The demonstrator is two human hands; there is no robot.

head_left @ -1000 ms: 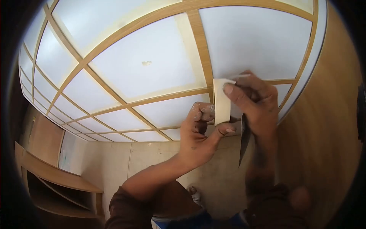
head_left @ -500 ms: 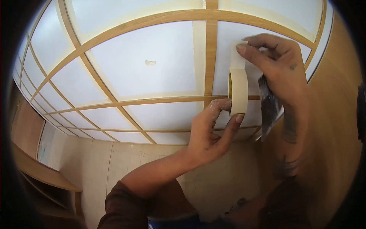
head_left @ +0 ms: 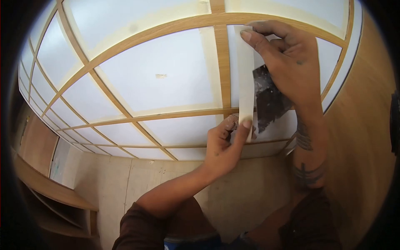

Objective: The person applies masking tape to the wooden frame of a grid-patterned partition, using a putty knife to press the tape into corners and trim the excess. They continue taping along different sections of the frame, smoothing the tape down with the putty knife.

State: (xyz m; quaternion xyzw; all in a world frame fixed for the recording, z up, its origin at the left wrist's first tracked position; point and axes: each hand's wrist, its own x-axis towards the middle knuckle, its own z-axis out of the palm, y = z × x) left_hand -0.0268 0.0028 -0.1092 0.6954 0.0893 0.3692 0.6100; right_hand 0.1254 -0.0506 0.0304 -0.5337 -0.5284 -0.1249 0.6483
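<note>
A strip of pale masking tape [head_left: 246,79] runs vertically between my hands, in front of a white panel right of a wooden strip. My right hand [head_left: 287,54] pinches its top end between thumb and fingers. Below, my left hand [head_left: 227,139] grips the lower part of the tape, thumb in front; the roll's round shape is not visible. A dark, flat, stained piece [head_left: 268,98] hangs under my right palm; how it is held is hidden. The white panels [head_left: 158,71] have tape along some of their edges.
A curved grid of wooden strips [head_left: 223,66] frames the panels. Brown wooden shelving [head_left: 58,191] stands at lower left. Pale floor [head_left: 112,179] lies below, and a wooden surface [head_left: 354,137] rises at right. A small tape scrap [head_left: 161,76] sticks to one panel.
My right hand has moved up and slightly left, and the strip between my hands is longer. My left hand has shifted a little lower and left. The dark piece now shows broadly.
</note>
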